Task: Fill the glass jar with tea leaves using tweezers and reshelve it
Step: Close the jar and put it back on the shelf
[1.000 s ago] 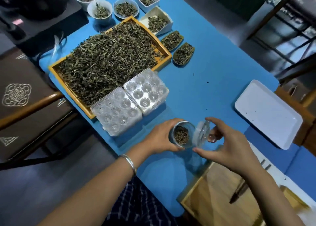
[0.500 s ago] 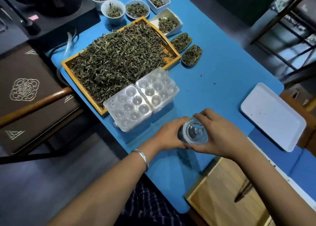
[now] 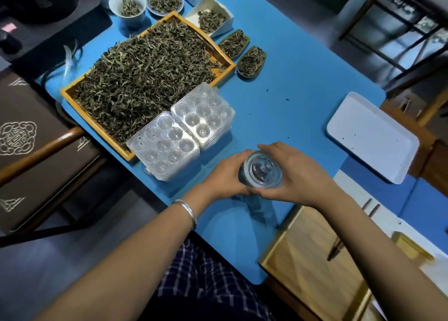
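Lid [image 3: 263,169] placement is the change to record: a second ago the lid was tilted beside the open mouth of the jar [image 3: 244,175] with tea visible inside; half a second ago it was coming down over the mouth; now it sits flat on the rim. The left hand [image 3: 225,177] wraps the jar body from the left, fingers curled round the glass. The right hand [image 3: 298,175] grips from the right, fingers curled about the lid edge and upper wall. The jar stands upright near the front edge of the table [image 3: 291,83], just in front of two clear trays [image 3: 181,131] and apart from the tea tray [image 3: 150,78] at the left edge. Whether the lid is fully seated cannot be told; glare hides the seam. Judgement: filling appears finished, since the tweezers [image 3: 335,250] lie unused on a wooden board [image 3: 303,260] at the front right corner, and closing is at or near completion. The remaining step is reshelving. No shelf is in view, so the destination cannot be stated. A white tray [image 3: 371,136] sits at the right edge.
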The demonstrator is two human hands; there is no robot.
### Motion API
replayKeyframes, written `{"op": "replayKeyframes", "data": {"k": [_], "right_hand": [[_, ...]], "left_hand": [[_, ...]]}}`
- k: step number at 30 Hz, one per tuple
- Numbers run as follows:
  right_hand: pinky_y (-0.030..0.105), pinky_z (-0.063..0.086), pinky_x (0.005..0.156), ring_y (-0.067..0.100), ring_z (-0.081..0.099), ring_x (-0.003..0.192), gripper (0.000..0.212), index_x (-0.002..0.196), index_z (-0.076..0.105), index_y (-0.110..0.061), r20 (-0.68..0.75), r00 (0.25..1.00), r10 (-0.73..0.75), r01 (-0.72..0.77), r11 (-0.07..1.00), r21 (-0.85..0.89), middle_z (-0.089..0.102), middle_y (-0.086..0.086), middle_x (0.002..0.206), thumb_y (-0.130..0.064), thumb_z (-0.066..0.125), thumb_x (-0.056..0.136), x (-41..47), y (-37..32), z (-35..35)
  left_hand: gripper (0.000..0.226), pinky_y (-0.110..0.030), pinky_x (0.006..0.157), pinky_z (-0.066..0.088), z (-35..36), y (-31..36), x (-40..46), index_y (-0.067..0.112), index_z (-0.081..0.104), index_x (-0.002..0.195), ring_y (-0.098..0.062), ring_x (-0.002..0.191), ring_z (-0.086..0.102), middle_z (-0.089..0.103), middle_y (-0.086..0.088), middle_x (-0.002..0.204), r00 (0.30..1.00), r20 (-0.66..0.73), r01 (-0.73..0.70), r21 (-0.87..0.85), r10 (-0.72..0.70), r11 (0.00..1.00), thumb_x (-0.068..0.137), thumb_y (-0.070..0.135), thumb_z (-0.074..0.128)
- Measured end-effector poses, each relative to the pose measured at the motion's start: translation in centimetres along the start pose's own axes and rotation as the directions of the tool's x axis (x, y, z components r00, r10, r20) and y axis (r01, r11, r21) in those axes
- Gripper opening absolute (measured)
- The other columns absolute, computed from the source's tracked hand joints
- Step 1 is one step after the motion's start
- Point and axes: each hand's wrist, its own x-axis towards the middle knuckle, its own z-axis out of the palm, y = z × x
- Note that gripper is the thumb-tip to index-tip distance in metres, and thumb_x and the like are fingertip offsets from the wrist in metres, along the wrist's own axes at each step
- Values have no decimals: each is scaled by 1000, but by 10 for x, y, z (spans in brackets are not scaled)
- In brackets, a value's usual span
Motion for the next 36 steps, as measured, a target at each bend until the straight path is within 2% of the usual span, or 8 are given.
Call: {"op": "replayKeyframes", "data": {"k": [6,9,12,16,19,24,30,36], "right_hand": [[32,45,93,19,50,120,90,144,36,-15,-20,1000,-4,5,998,70,46,2,136,-51,76,71,-6,3,6],[31,42,99,16,45,126,98,145,32,-18,-23,1000,5,-3,996,86,41,0,141,-61,72,68,-7,4,9],[26,29,109,11,31,138,102,148,23,-25,-77,997,4,13,976,215,32,-1,151,-74,61,67,-5,3,15],[17,25,111,7,35,135,75,142,39,-18,-222,974,-52,117,949,293,39,-2,149,-54,64,80,4,0,33],[25,32,110,11,41,133,53,130,55,-14,-343,939,7,118,933,341,50,0,141,-37,67,84,7,-1,49],[27,41,103,12,53,121,31,118,64,-11,-430,893,130,87,889,449,62,-1,125,-24,58,91,8,-4,59],[29,47,91,16,59,105,32,108,68,-8,-445,887,122,76,913,400,65,2,111,-28,55,88,10,-10,57],[31,44,101,20,57,117,49,110,67,-5,-442,886,137,68,906,417,65,7,117,-27,84,69,9,-9,59]], "left_hand": [[72,-8,80,43,0,-2,1,45,51,122,8,101,60,64,27,106,1000,4,-13,15,12,1000,58,42,83],[72,-9,83,44,1,-2,0,45,52,122,7,103,60,64,26,108,1000,9,-10,8,10,1000,58,41,83],[67,-6,82,42,1,-5,0,41,53,121,9,102,60,64,26,109,1000,19,5,-4,-5,1000,64,26,84],[62,-8,73,47,0,0,-1,45,52,118,6,95,63,65,23,106,998,26,51,13,-51,999,61,40,78],[65,-10,65,48,1,0,-2,53,51,114,8,86,63,65,27,99,997,19,71,-5,-71,997,55,40,76],[71,-12,70,49,2,1,-3,49,48,119,8,91,62,65,27,101,997,3,79,11,-79,997,54,43,78],[61,-3,66,41,1,3,-4,59,47,106,18,89,57,58,44,97,997,-12,76,43,-76,996,52,47,74],[68,0,76,39,1,-2,-2,46,47,120,21,96,54,55,46,104,999,-8,52,80,-52,995,63,32,82]]}}
